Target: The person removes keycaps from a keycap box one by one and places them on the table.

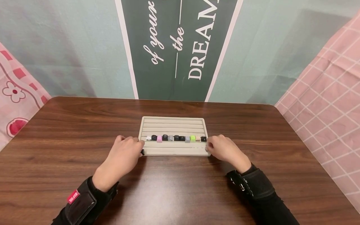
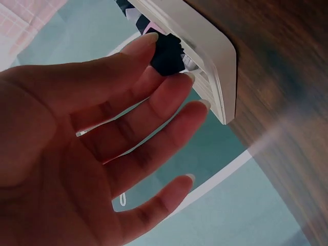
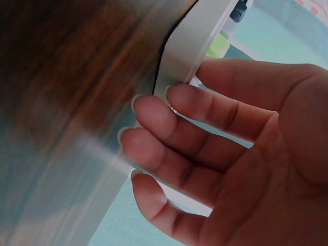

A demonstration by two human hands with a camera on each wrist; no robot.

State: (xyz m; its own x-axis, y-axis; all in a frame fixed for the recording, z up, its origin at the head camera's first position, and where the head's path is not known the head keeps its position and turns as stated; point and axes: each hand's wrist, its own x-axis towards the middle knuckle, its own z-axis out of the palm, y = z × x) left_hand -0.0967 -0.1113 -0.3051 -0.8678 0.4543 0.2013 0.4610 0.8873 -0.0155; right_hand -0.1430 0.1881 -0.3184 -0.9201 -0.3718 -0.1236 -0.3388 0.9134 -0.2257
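A pale, ridged tray lies on the table with a row of small keycaps across it: black, white, pink, grey, green and beige. At the tray's left edge my left hand pinches a black keycap between thumb and fingertips; the other fingers are loosely bent. My right hand is at the tray's right edge. Its thumb and index finger are on either side of the rim near a corner, with the remaining fingers curved outside. The green keycap sits near the right end of the row, beside a black keycap.
The brown wooden table extends around the tray. Behind it hangs a green and pale blue cloth with white lettering. Pink patterned cloths hang at the left and right.
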